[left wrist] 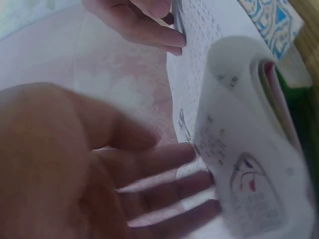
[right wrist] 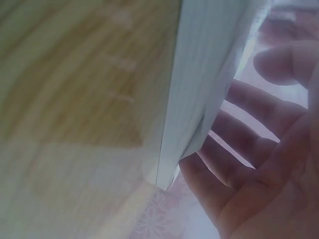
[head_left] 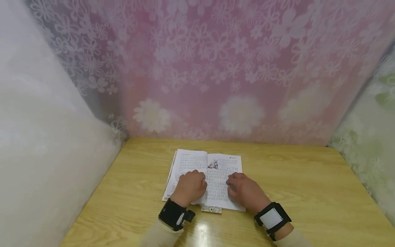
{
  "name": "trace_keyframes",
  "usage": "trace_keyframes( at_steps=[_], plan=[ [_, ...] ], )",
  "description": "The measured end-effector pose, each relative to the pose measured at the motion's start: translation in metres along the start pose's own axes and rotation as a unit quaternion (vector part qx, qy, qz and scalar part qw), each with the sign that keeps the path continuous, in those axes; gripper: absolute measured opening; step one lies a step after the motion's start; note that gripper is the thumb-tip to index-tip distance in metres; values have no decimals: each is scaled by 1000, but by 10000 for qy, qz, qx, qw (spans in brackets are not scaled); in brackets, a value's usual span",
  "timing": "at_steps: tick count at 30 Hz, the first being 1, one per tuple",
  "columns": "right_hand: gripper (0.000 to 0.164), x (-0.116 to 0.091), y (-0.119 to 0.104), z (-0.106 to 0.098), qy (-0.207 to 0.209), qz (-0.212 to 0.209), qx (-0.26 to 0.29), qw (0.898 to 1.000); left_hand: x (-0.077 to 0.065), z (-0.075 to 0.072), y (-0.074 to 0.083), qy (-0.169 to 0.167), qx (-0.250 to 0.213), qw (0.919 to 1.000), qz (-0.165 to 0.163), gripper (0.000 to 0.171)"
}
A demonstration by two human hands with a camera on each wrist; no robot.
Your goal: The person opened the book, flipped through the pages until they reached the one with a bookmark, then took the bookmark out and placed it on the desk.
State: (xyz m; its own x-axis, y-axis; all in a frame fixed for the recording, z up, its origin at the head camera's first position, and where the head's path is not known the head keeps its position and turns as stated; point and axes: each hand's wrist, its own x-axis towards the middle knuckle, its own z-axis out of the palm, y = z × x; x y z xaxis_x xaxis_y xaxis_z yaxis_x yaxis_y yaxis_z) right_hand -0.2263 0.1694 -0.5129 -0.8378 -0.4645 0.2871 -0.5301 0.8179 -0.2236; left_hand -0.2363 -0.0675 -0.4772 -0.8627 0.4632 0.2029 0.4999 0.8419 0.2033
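An open book (head_left: 217, 188) with printed text lies on the table, a small grey animal picture at the top of its right page. My left hand (head_left: 189, 187) rests on the left page near the fold; in the left wrist view its fingertips touch a page that bulges up in a curve. On the right page my right hand (head_left: 248, 192) rests near the outer edge, its fingers loosely bent, touching the paper. The right wrist view shows the thick page edges (right wrist: 199, 84) beside those fingers. Neither hand grips the paper.
A small patterned piece (head_left: 211, 209) sticks out from under the book's lower edge at the fold. The wooden table (head_left: 308, 185) meets a pink flowered backdrop (head_left: 197, 85) behind, a pale wall (head_left: 46, 137) at left and a green-patterned one (head_left: 370, 144) at right.
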Motion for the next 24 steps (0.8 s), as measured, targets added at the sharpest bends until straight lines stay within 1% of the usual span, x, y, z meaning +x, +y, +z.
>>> trace_keyframes(
  at_steps=[2, 3, 4, 5, 7, 9, 10, 11, 12, 13, 15, 18, 20, 21, 24],
  plan=[
    [22, -1, 0, -1, -62, 91, 51, 9999, -2, -2, 5, -529, 84, 9973, -494, 19],
    [23, -2, -1, -1, -83, 126, 72, 9999, -2, -2, 7, -684, 159, 9952, -674, 24],
    [23, -2, -1, -1, -96, 150, 104, 9998, -3, -2, 10, -707, 237, 9944, -755, 28],
    [23, -2, -1, -1, -90, 162, 151, 9997, -3, -1, 13, -661, 344, 9944, -754, 32],
    [22, -2, -1, -1, -55, 131, 196, 9997, -1, 5, 21, -397, 428, 9964, -608, 39],
    [21, -2, 0, -2, 13, 95, 225, 9997, 1, 15, 32, -103, 464, 9983, -351, 45],
    [19, -3, 1, -1, 54, 64, 274, 9996, 2, 21, 38, -22, 473, 9986, -240, 49],
    [17, -3, 2, -1, 111, 19, 318, 9994, 2, 26, 45, -16, 458, 9988, -181, 53],
    [16, -3, 3, -1, 200, -4, 368, 9991, 2, 31, 52, -51, 415, 9989, -195, 58],
    [14, -3, 4, -1, 323, -19, 444, 9985, 2, 35, 59, -120, 401, 9987, -275, 62],
    [12, -2, 7, -4, 668, -61, 552, 9962, 2, 41, 71, -229, 354, 9978, -503, 72],
    [13, 0, 9, -9, 1218, -112, 662, 9903, 4, 45, 82, -249, 365, 9956, -825, 87],
    [13, 1, 10, -13, 1450, -174, 652, 9871, 6, 46, 86, -229, 405, 9947, -922, 92],
    [13, 1, 10, -14, 1496, -218, 682, 9862, 7, 47, 86, -223, 451, 9943, -943, 92],
    [14, 0, 12, -16, 1543, -356, 672, 9851, 9, 49, 87, -126, 560, 9940, -936, 86]
  ],
)
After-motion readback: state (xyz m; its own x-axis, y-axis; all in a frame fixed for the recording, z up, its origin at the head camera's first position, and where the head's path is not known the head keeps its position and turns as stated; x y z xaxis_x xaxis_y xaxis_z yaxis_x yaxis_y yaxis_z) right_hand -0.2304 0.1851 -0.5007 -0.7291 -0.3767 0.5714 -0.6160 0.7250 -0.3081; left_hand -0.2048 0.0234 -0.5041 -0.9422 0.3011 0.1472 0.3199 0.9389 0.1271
